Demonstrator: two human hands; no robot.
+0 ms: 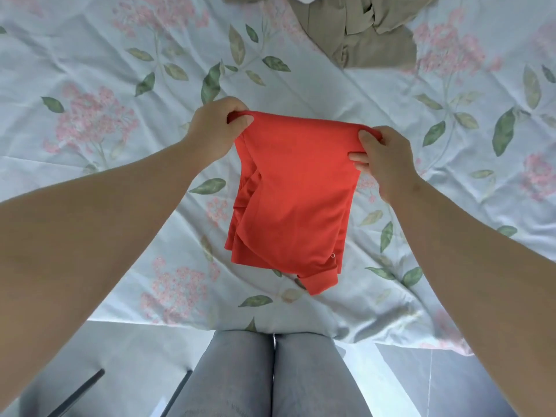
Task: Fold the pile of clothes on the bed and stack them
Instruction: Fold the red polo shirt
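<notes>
A red-orange garment (291, 200), folded into a narrow panel, hangs in front of me over the bed. My left hand (215, 127) grips its upper left corner and my right hand (386, 161) pinches its upper right corner. The folded lower end with a cuff hangs near the bed's front edge. A beige garment (361, 34) lies crumpled at the far side of the bed, partly cut off by the frame.
The bed (120, 115) is covered by a pale sheet printed with pink flowers and green leaves. Its front edge runs just ahead of my legs in grey trousers (270, 377). Pale floor tiles show below the edge.
</notes>
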